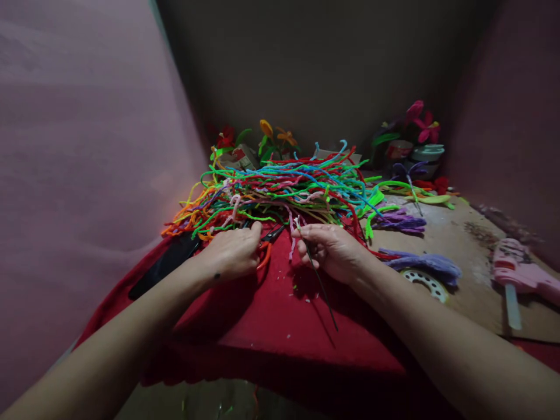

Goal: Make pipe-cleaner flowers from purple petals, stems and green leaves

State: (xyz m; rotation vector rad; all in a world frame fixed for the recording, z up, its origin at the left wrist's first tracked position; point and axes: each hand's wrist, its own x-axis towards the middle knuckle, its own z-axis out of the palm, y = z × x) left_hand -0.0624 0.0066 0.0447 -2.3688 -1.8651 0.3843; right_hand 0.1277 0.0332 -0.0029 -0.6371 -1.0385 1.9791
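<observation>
Over the red cloth, my left hand (234,252) is closed, palm down, with its fingertips mostly hidden. It grips scissors (264,256) with orange handles; one loop shows beside the hand and the dark blades point toward the pile. My right hand (326,248) pinches a thin dark stem (322,286) near its top, between thumb and fingers. Small pale tips (298,223) stand at the stem's upper end, and its lower end slants toward me. Just beyond both hands lies a heap of colourful pipe cleaners (289,189). A pink pipe cleaner (291,242) hangs down between the hands.
A black phone-like slab (164,268) lies left. On cardboard (464,233) at right are purple pipe cleaners (400,221), a lavender bundle (426,265), a white spool (424,284) and a pink glue gun (511,268). Pipe-cleaner flowers (424,122) stand behind. Scraps dot the red cloth (271,326).
</observation>
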